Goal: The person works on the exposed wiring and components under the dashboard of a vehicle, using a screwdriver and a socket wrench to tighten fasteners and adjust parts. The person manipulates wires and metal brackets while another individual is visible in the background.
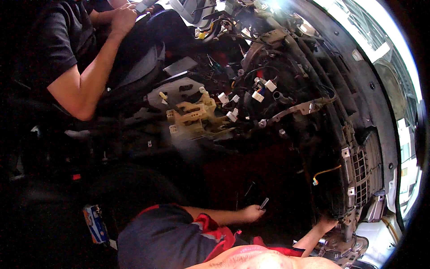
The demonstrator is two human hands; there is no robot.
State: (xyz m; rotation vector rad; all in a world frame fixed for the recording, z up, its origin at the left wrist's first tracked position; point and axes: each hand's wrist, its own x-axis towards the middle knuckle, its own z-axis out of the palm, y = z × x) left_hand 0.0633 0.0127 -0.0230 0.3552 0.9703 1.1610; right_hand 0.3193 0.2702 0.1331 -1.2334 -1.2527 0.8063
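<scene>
My left hand is closed round a short, slim metallic tool that points up and to the right; its exact kind does not show. To the right, my right hand reaches to the lower end of a metal frame by the bare dashboard structure. Shadow and the frame hide its fingers, so their grip cannot be made out. Above it, a thin yellow wire with a small blue plug hangs out of the structure.
Inside this stripped car, a beige plastic bracket and loose white connectors fill the centre. At upper left a co-worker's arm bends, a hand near a grey object. A blue and white box lies at lower left.
</scene>
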